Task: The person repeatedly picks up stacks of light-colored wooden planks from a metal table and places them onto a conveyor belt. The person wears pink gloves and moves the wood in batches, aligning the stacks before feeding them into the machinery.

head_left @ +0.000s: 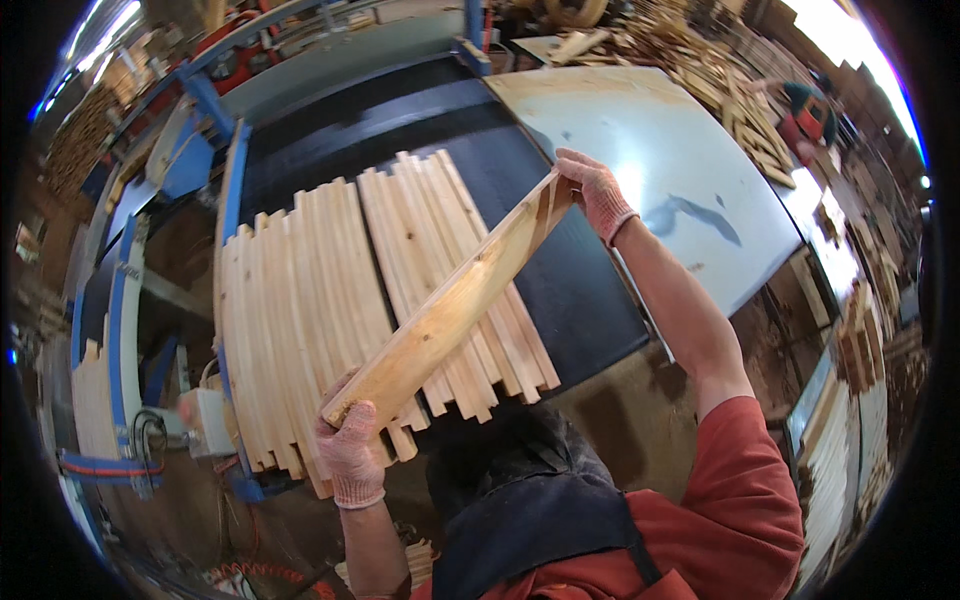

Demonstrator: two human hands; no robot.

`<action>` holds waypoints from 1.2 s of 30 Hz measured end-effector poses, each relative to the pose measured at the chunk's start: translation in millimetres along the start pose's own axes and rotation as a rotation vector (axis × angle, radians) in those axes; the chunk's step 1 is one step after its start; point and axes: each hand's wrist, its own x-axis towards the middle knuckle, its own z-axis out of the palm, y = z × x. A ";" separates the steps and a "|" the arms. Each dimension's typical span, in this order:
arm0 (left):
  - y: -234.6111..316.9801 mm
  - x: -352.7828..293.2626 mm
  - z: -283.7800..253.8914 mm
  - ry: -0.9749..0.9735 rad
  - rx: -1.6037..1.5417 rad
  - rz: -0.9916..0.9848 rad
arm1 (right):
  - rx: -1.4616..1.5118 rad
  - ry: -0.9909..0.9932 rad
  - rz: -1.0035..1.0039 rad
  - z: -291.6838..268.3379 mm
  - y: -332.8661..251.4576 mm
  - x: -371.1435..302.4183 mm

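A long pale wooden board (455,305) with a few knots slants across the view, held up above rows of wooden strips. My left hand (352,450), in a pinkish knit glove, grips its near lower end. At the far upper end, my right hand (597,193), gloved alike, has its fingers closed round the board. Beneath lie the wooden strips (300,310), set side by side in two groups with a dark gap between them and uneven ends. They rest on a black machine bed (590,300). The board hides part of the right-hand group.
A shiny pale metal table (640,130) adjoins the bed on the right. Blue machine framing (236,180) borders the left, with a grey box (205,422) below. Scrap wood (720,85) is piled at the back right. Another person (808,118) is beyond the table.
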 end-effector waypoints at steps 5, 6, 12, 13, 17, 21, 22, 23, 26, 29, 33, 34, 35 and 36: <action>-13.9 1.2 9.5 -0.276 0.244 0.053 | 0.449 0.139 -0.019 -102.5 34.5 -65.1; -16.7 -0.8 8.6 -0.334 0.331 0.076 | 0.553 0.221 -0.036 -117.7 40.2 -79.1; -27.5 -28.7 76.1 -0.698 0.421 0.193 | 0.865 0.463 -0.107 -227.1 62.1 -166.4; -29.1 -35.9 88.9 -0.728 0.430 0.187 | 0.910 0.491 -0.122 -244.5 64.1 -182.3; -47.4 -69.9 133.3 -0.867 0.466 0.229 | 1.008 0.658 -0.139 -308.3 68.4 -248.9; -69.1 -118.3 191.1 -0.999 0.617 0.336 | 1.055 0.711 -0.245 -390.3 79.2 -320.7; -74.7 -132.0 207.3 -1.017 0.685 0.356 | 1.074 0.707 -0.293 -414.7 87.1 -338.5; -81.8 -144.4 222.9 -1.039 0.751 0.367 | 1.095 0.722 -0.347 -437.9 91.6 -357.7; -108.0 -174.3 257.3 -1.039 0.856 0.232 | 1.108 0.789 -0.364 -487.3 99.2 -414.3; -144.3 -197.8 277.2 -1.038 0.741 0.038 | 1.074 0.872 -0.363 -525.2 105.4 -466.8; -190.2 -222.9 308.5 -1.049 0.607 -0.134 | 1.046 0.951 -0.369 -569.5 114.6 -530.0; -196.2 -229.5 322.4 -1.075 0.587 -0.150 | 1.013 0.971 -0.375 -576.3 110.6 -544.1; -200.5 -235.3 334.7 -1.100 0.576 -0.168 | 0.989 0.991 -0.375 -582.4 113.2 -558.2; -207.7 -239.2 351.3 -1.149 0.635 -0.143 | 0.970 1.019 -0.383 -595.5 119.7 -575.1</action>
